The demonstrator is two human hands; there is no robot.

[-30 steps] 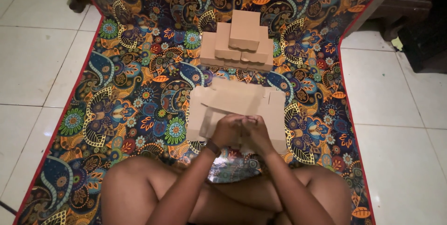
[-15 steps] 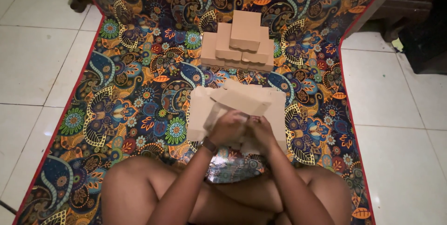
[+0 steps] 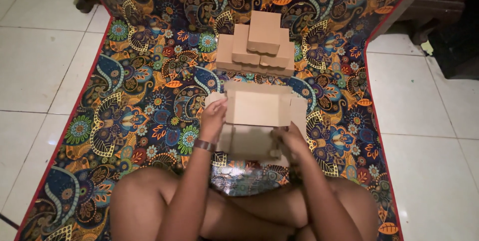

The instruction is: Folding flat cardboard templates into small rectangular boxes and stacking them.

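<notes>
I sit cross-legged on a patterned mat (image 3: 149,96). A flat brown cardboard box blank (image 3: 257,109) is held unfolded in front of me, above a pile of more flat blanks. My left hand (image 3: 213,119), with a band at the wrist, grips the blank's left edge. My right hand (image 3: 292,139) holds its lower right edge. Beyond it stands a stack of several folded brown boxes (image 3: 259,44), piled in tiers.
White floor tiles (image 3: 40,61) lie left and right of the mat. Dark wooden furniture (image 3: 439,1) stands at the far right and another dark piece at the top left. My bare knees (image 3: 144,196) fill the bottom of the view.
My hands were together over the blanks' near edge. They have moved apart, and one blank is now lifted and spread open between them.
</notes>
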